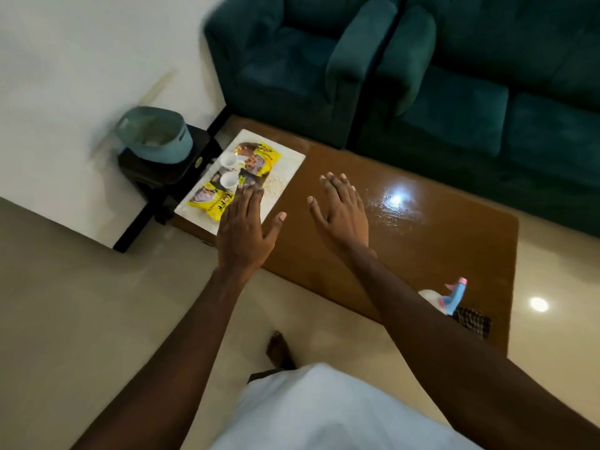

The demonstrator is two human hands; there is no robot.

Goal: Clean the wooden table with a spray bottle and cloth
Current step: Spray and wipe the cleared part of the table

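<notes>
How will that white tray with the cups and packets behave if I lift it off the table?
The tray looks flat and rigid, so it should lift stiffly. The two small cups stand loose on it and look apt to slide or tip if it tilts. The yellow packets look light and glossy, so they may slip too.

I see both hands spread flat, fingers straight, holding nothing. My left hand (243, 228) hovers over the near edge of the white tray (290, 165), which carries yellow packets (212, 206) and two cups (229, 159). My right hand (341, 209) is above the bare wooden counter (438, 248). The spray bottle (454, 293) stands just beside the checked cloth (472, 321) at the counter's right end.
</notes>
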